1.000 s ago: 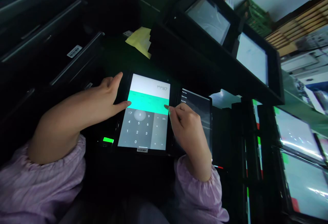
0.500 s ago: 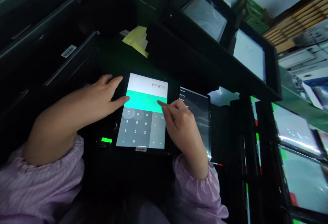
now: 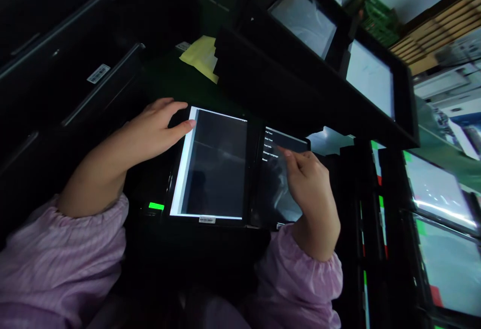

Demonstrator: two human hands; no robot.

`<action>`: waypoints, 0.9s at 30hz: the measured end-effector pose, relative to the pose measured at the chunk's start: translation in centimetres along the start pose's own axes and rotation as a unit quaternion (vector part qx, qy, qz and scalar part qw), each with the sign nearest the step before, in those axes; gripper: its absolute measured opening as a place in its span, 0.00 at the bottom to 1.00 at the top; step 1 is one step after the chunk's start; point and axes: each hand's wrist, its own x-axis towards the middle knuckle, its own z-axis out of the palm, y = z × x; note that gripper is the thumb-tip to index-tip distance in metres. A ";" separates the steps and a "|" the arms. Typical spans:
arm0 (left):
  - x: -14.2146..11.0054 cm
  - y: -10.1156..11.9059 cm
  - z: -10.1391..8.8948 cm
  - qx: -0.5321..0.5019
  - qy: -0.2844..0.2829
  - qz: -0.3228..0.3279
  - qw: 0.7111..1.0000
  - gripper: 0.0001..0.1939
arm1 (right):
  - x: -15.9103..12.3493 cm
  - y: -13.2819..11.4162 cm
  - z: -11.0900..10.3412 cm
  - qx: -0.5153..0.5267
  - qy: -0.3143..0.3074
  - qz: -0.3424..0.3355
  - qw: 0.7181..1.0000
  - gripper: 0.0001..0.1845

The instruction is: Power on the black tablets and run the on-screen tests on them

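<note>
A tablet lies flat in front of me, its screen now dark with a white strip down the left and bottom edges. My left hand rests at its top left corner, fingers stretched out, thumb touching the screen's edge. Right beside it lies a second tablet showing a black menu with white text lines. My right hand hovers over that one, index finger pointing at the menu lines and the other fingers curled. Both wrists wear pink sleeves.
Black foam trays holding more tablets with lit pale screens slant across the top right and stand at the right. Dark trays with barcode labels fill the left. A yellow sheet lies behind the tablets. A green light glows by the left tablet.
The left tablet's calculator screen has gone dark. My right hand has moved from that tablet's screen to the right-hand tablet's menu. My left hand has barely shifted.
</note>
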 end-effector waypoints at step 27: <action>3.0 -1.5 1.8 -0.138 0.046 0.044 0.988 0.33 | -0.9 0.4 -2.8 0.048 0.055 -0.001 0.997 0.24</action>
